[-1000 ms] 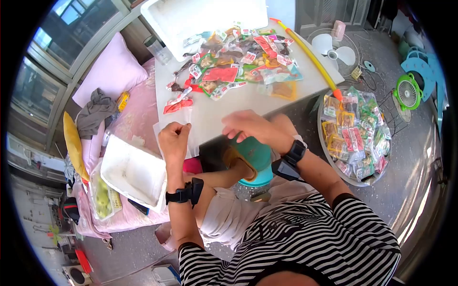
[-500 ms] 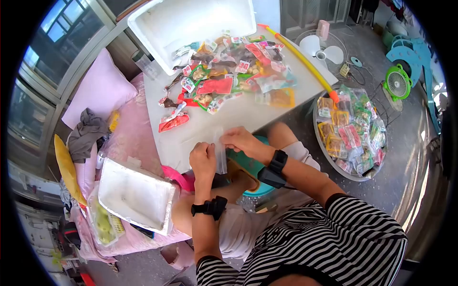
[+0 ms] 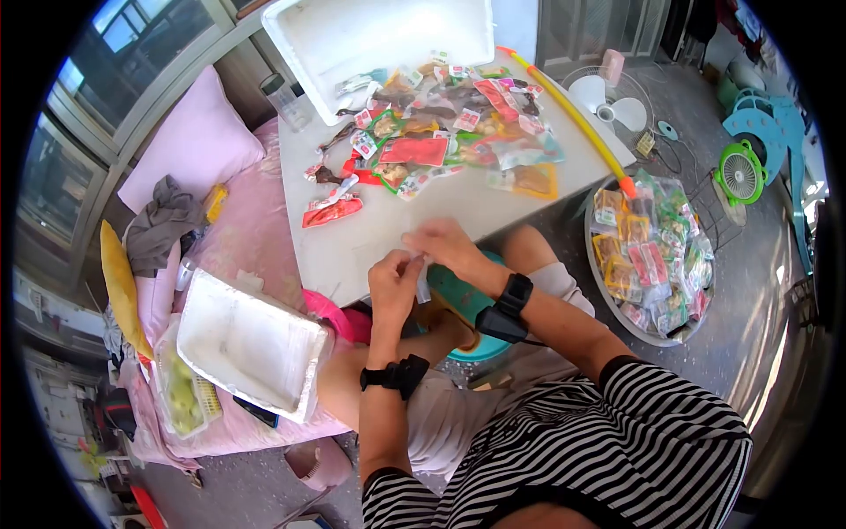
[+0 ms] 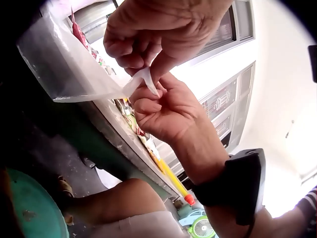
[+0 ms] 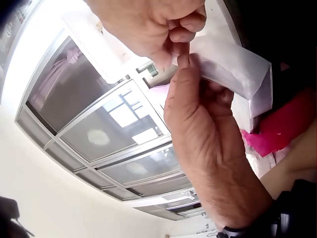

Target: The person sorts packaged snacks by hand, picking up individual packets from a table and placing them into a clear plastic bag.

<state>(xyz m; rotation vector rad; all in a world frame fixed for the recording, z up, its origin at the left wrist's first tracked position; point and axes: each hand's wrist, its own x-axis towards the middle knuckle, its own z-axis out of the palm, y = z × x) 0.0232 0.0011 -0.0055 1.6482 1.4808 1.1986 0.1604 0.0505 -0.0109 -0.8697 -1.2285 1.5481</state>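
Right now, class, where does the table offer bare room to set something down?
Free: the table, front left, between nearest red packet and left hand; a smaller patch between packets and yellow tube. Crowded: the middle, packets overlapping up to the far foam box.

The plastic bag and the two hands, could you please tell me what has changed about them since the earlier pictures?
The left hand has carried the plastic bag rightward, its grip kept. The right hand, apart and open a second ago, has come in to meet it and now pinches the bag's edge too. The packets on the table, the yellow tube and the round basin stayed put.
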